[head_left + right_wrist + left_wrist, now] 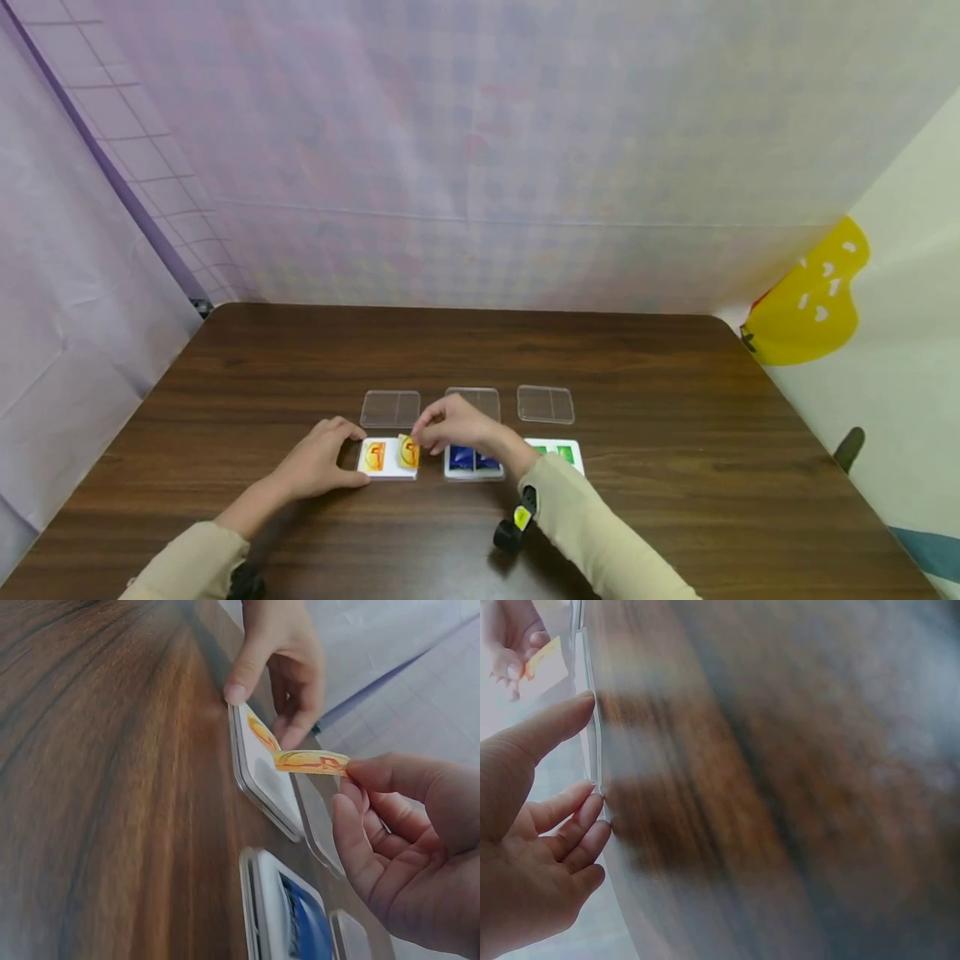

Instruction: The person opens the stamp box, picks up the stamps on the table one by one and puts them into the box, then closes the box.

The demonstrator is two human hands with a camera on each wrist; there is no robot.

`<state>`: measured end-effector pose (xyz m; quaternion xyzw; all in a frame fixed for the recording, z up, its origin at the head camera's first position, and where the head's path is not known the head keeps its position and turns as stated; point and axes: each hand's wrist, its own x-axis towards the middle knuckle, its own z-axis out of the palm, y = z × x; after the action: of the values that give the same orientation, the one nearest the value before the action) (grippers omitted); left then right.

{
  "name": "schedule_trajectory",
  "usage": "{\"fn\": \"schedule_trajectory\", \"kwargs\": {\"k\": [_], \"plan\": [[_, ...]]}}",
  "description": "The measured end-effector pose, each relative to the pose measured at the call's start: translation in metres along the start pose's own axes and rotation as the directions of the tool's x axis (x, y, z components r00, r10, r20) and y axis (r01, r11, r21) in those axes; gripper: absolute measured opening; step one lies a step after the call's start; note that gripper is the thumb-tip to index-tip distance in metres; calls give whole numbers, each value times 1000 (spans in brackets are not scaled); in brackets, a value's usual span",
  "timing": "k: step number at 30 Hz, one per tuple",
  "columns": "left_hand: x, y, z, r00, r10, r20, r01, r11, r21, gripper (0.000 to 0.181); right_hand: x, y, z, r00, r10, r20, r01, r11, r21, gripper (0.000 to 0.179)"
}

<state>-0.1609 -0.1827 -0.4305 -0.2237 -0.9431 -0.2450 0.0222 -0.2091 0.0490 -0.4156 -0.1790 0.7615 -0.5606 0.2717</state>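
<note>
My right hand (457, 423) pinches a small yellow printed paper piece (311, 761) between thumb and fingertips. The piece is tilted up over the right half of a flat white case (387, 468); its pale back shows in the left wrist view. A second yellow printed piece (374, 456) lies flat on the case's left half. My left hand (318, 460) holds this case at its left end, thumb on the near edge and fingers on the far edge.
Beside it lie a white case with blue pieces (474, 475) and one with green pieces (566, 454), partly hidden by my right arm. Three clear lids (390, 408) lie in a row behind the cases on the brown wooden table (645, 375).
</note>
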Motion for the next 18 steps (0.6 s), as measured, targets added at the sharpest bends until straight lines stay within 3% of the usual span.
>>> {"fn": "schedule_trajectory", "kwargs": {"k": [5, 10, 14, 18], "plan": [[0, 1, -1, 1000, -9, 6, 9, 1000, -8, 52, 10, 4, 9, 999, 15, -34, -16, 999, -27, 13], [0, 2, -1, 1000, -13, 7, 14, 1000, -13, 52, 12, 4, 14, 993, -18, -117, 0, 989, -149, 8], [0, 2, -1, 1000, -10, 4, 10, 1000, -13, 52, 10, 2, 15, 986, -56, -158, 14, 966, -260, 4], [0, 1, -1, 1000, -9, 1, 9, 1000, -11, 51, 9, 1, 17, 982, -104, -154, 38, 923, -383, 5]]}}
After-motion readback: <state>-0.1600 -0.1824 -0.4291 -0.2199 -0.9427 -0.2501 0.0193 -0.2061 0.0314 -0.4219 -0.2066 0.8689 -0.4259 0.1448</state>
